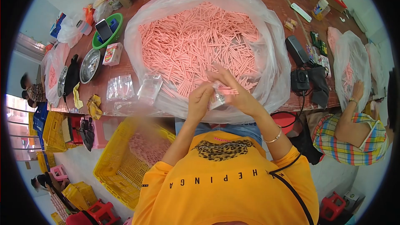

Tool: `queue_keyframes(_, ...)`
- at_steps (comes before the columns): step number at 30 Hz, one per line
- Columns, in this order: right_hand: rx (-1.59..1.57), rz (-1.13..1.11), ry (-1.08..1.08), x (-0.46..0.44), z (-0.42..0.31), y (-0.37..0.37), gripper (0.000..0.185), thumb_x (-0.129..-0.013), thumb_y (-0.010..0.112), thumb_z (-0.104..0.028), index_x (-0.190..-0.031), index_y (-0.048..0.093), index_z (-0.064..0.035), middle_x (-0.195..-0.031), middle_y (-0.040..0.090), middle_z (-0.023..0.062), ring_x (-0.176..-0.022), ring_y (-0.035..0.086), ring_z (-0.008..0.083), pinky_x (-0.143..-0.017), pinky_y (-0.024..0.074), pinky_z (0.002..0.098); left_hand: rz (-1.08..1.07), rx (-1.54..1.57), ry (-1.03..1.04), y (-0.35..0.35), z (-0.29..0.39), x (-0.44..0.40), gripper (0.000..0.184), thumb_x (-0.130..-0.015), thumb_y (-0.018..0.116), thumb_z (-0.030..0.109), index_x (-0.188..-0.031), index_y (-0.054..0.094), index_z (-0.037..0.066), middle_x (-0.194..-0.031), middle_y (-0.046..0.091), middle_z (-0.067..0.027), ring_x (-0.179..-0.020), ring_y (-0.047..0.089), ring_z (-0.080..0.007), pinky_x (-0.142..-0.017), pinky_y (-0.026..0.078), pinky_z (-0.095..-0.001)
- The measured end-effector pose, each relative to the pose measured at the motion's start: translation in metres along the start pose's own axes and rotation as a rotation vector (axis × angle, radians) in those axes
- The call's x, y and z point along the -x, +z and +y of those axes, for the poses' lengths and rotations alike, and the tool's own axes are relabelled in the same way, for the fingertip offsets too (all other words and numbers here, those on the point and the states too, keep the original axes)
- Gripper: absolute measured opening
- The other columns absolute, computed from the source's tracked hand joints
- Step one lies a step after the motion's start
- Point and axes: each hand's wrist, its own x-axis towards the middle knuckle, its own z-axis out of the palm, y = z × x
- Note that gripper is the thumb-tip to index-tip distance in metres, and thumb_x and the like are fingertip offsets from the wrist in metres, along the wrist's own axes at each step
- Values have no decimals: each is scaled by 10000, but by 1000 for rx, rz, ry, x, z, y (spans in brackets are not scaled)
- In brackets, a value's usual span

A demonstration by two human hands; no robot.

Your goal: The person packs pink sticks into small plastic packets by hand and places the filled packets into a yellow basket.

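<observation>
A large clear plastic bag (280, 54) lies open on the table, full of pink sticks (187, 46). Over its near edge, my left hand (201, 100) pinches the side of a small clear packet (218, 99). My right hand (233, 89) is closed round several pink sticks (227, 90) at the packet's mouth, with some of its fingers raised. Left of the big bag lie a stack of clear packets (120, 88) and another packet (150, 86).
Below the table at left stands a yellow crate (121, 171) with pink items inside. A metal bowl (90, 66), a green basket (118, 29) and a black fan-like device (300, 80) are on the table. A co-worker in a checked shirt (354, 141) sits at right.
</observation>
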Motion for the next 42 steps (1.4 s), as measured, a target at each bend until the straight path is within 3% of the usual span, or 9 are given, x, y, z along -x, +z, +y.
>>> queue_keyframes(6,541,115,297,5,9,-17,291,-900,688,-156,-1128,578,-11,-1005,576,60,-986,558,178,-859,447,284,78,-51,250,-6,-9,-10,217,-1005,546,110,-1109,669,-36,-1010,639,-52,-933,567,-130,-836,447,-259)
queue_keyframes(9,801,190,-126,-4,22,-29,213,-885,666,-137,-1004,572,13,-886,540,94,-849,525,208,-786,438,365,91,-56,175,-4,-8,-11,226,-997,563,115,-1138,663,-30,-1038,645,-65,-995,575,-147,-888,452,-283)
queue_keyframes(15,511,70,-64,-5,-1,4,150,-892,631,-65,-1025,609,-2,-891,573,78,-902,545,198,-795,455,318,33,51,-142,-7,12,-1,295,-991,575,201,-1211,619,9,-1099,627,-81,-1017,581,-162,-890,467,-312)
queue_keyframes(21,386,236,-43,-6,23,-6,110,-919,638,-83,-986,622,2,-950,619,55,-867,595,147,-772,475,252,649,-333,-4,-147,41,9,263,-1017,544,258,-926,622,23,-856,593,-34,-771,565,-103,-697,462,-255)
queue_keyframes(24,460,247,21,-1,38,-13,108,-921,642,-87,-979,620,2,-907,605,51,-793,586,132,-753,468,257,632,-1432,349,-282,-3,9,272,-980,567,269,-1085,650,33,-1034,636,-163,-1008,590,-313,-863,450,-500)
queue_keyframes(26,581,203,-34,0,52,-14,113,-914,652,-94,-977,624,-4,-899,604,66,-802,589,158,-752,469,276,774,-1916,7,-277,-8,7,451,-950,602,366,-1290,563,72,-1372,507,-165,-1308,448,-391,-1090,352,-563)
queue_keyframes(29,810,232,-148,-2,48,-22,142,-882,685,-118,-959,623,-16,-884,596,88,-821,582,217,-761,468,323,952,-1719,182,-258,-3,4,519,-962,576,385,-1358,518,55,-1492,417,-164,-1397,353,-399,-1127,300,-577)
queue_keyframes(33,1156,293,-83,1,36,-46,206,-815,739,-168,-925,622,-39,-899,595,103,-888,562,295,-800,462,391,477,-1515,135,-167,-13,14,543,-966,574,265,-1413,443,-14,-1489,361,-259,-1422,282,-435,-1155,136,-639)
queue_keyframes(42,1522,141,-23,-6,27,-28,505,-665,829,-384,-921,610,-7,-967,572,189,-975,548,353,-829,467,443,418,-1029,468,-58,10,-1,269,-884,656,110,-1137,634,24,-1160,582,-190,-1112,527,-374,-1076,326,-509)
